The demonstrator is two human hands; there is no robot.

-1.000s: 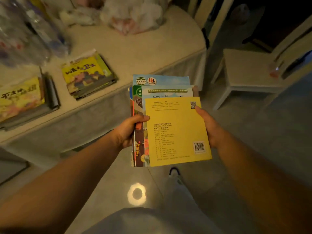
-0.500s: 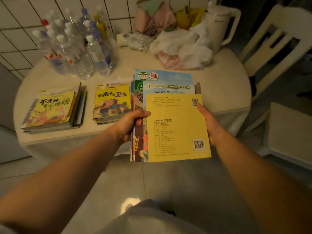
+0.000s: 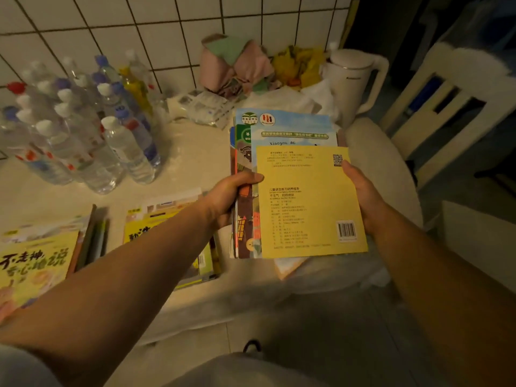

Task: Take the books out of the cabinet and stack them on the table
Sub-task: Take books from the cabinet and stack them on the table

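The left hand (image 3: 229,199) has its grip closed on the left edge of a fanned bundle of thin paperback children's books (image 3: 293,191), thumb across the top and fingers curled beneath. The yellow back cover with a barcode lies uppermost. The right hand (image 3: 363,196) clasps the bundle's right edge, thumb by the printed code square. Both hands are equally near, one on each long side, so the bundle's long axis runs from near to far. It hangs level over the right part of the round, cream-clothed surface (image 3: 190,152), not yet touching it as far as I can judge.

Left of the grip lie two stacks already set down: a far-left stack topped by a yellow picture book (image 3: 33,263), then a second yellow-covered stack (image 3: 156,219) partly hidden under the left forearm. Bare cloth beneath the bundle looks like the natural landing spot.

Farther back stand clear plastic water bottles (image 3: 83,129), crumpled pink and green cloth (image 3: 237,62), a white kettle (image 3: 351,79), a tiled wall, and a pale wooden chair (image 3: 446,101) to the right.
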